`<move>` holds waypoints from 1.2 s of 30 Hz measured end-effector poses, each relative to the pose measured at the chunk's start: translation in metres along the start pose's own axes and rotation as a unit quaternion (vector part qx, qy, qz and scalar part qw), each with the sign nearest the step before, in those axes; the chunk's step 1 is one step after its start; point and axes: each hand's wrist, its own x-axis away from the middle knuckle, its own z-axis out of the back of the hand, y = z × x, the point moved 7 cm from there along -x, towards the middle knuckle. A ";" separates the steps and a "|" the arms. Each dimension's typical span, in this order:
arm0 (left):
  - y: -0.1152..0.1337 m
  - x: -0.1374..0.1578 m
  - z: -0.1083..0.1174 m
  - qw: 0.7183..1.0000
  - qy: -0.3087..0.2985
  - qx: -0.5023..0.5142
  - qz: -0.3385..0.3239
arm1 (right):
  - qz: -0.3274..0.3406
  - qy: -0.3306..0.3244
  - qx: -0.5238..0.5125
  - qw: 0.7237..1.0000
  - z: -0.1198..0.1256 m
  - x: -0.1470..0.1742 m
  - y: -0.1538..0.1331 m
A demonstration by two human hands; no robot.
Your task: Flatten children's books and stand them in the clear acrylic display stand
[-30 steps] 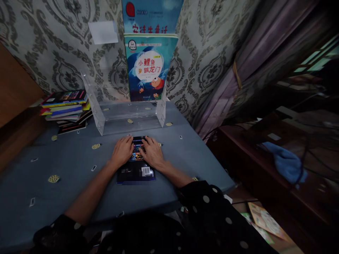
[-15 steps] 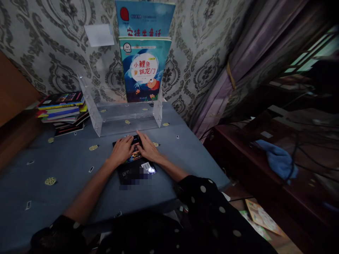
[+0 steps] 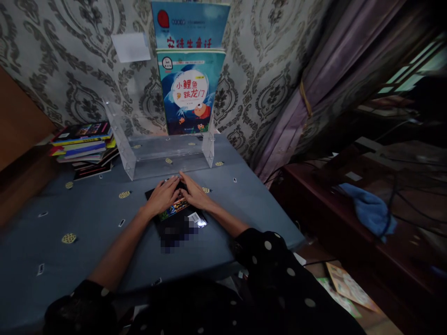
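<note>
A dark book (image 3: 174, 218) with a colourful picture and a white barcode label lies flat on the table. My left hand (image 3: 162, 195) rests on its upper left part, fingers stretched out and palm down. On the upper right part lies my right hand (image 3: 193, 190), its fingers also extended, the fingertips of both hands close together near the top edge. Neither hand grips the book. Just beyond my fingers stands a clear acrylic rack (image 3: 131, 160). Two blue picture books stand upright in its back right part, the front one (image 3: 190, 97) overlapping the rear one (image 3: 192, 23).
A pile of books (image 3: 84, 144) sits on the left of the blue-grey tablecloth (image 3: 94, 223). Behind is a patterned wall with a white paper (image 3: 131, 46). To the right are a purple curtain (image 3: 282, 125), a dark red cabinet with cables, and a blue cloth (image 3: 366, 209).
My left hand has slid slightly up and right over the book, its fingertips now nearer my right hand. The book has turned a little. My right hand has barely moved.
</note>
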 end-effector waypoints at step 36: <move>0.044 0.019 0.016 0.999 -0.025 0.011 -0.041 | -0.018 0.012 -0.044 0.999 0.016 0.031 -0.009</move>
